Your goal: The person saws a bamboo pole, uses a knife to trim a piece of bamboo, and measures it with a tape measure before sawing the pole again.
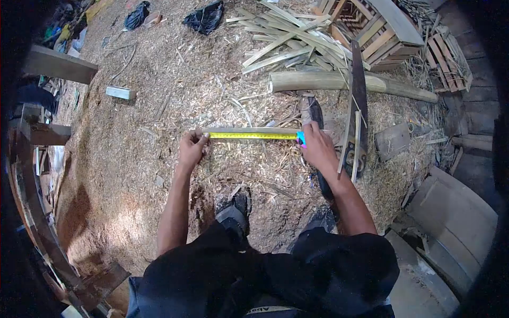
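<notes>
A yellow tape measure (253,135) is stretched between my hands, along a thin bamboo strip (249,130). My left hand (192,148) pinches the tape's end and the strip's left end between thumb and fingers. Closed around the blue tape case is my right hand (319,147), near the strip's right end. A handsaw (359,90) lies just right of my right hand, its blade pointing away from me and its handle nearer. Narrow slats lie across and beside the saw.
Shavings cover the ground. A thick bamboo pole (318,82) lies beyond my hands, with a pile of split strips (286,40) behind it. Slatted crates (389,37) stand at upper right. A small pale block (121,93) and black plastic bags (204,17) lie left and far. Boards (453,212) are at right.
</notes>
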Demonstrator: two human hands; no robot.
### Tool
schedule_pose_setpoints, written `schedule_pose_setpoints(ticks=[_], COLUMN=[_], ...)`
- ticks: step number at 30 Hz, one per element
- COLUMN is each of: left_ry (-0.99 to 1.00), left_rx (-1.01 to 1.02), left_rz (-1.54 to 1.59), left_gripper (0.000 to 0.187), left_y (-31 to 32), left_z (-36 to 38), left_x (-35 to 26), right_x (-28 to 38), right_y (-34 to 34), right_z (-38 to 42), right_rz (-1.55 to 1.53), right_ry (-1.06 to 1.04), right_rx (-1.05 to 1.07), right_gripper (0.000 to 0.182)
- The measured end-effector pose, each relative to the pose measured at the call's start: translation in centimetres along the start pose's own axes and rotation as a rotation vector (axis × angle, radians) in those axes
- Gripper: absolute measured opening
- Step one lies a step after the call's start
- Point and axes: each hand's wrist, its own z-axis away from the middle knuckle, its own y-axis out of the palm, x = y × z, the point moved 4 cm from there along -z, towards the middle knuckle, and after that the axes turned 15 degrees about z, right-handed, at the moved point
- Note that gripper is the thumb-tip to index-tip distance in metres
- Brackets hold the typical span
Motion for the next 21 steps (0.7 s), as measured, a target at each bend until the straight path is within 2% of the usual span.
schedule_pose_setpoints(ticks=[2,4,6,8,10,11,12,14,18,19,21], left_ry=[0.122,0.048,-0.024,-0.022,-0.009,-0.020,-0.027,0.107,0.026,0.079,0.036], left_rx=[-0.044,-0.060,-0.050,-0.071,-0.058,-0.044,-0.037,0.010,-0.020,-0.017,-0.019], left_rz=[0.073,0.091,0.088,0.124,0.130,0.079,0.079,0.049,0.057,0.048,0.048], left_gripper=[0.020,0.019,0.020,0.020,0.020,0.021,0.021,0.020,0.021,0.021,0.020], left_y=[0.4,0.8,0.4,0.0,0.2,0.2,0.1,0.2,0.2,0.3,0.1], left_z=[0.1,0.6,0.0,-0.6,-0.4,-0.3,-0.5,-0.8,-0.6,-0.6,-0.9], left_x=[0.3,-0.4,0.2,1.4,0.8,0.6,0.9,0.8,0.5,0.3,0.6], right_x=[-0.4,-2.4,-5.0,-6.7,-9.2,-11.0,-11.4,-11.8,-9.8,-10.5,-11.4], right_y=[-0.7,0.4,1.3,0.0,0.3,1.7,1.8,2.4,-0.9,0.4,1.7], right_z=[0.5,0.9,1.6,2.5,3.0,3.3,3.2,2.8,1.8,1.7,1.8], right_rz=[-0.066,-0.089,-0.110,-0.096,-0.058,-0.077,-0.076,-0.116,-0.143,-0.142,-0.163], right_ry=[-0.045,-0.017,0.017,0.045,0.123,0.107,0.114,0.042,0.059,0.073,0.055], right_rx=[-0.020,0.020,-0.075,-0.052,0.122,0.091,0.098,0.181,0.315,0.235,0.210], right_gripper=[0.041,0.044,0.044,0.043,0.042,0.040,0.040,0.044,0.049,0.047,0.044])
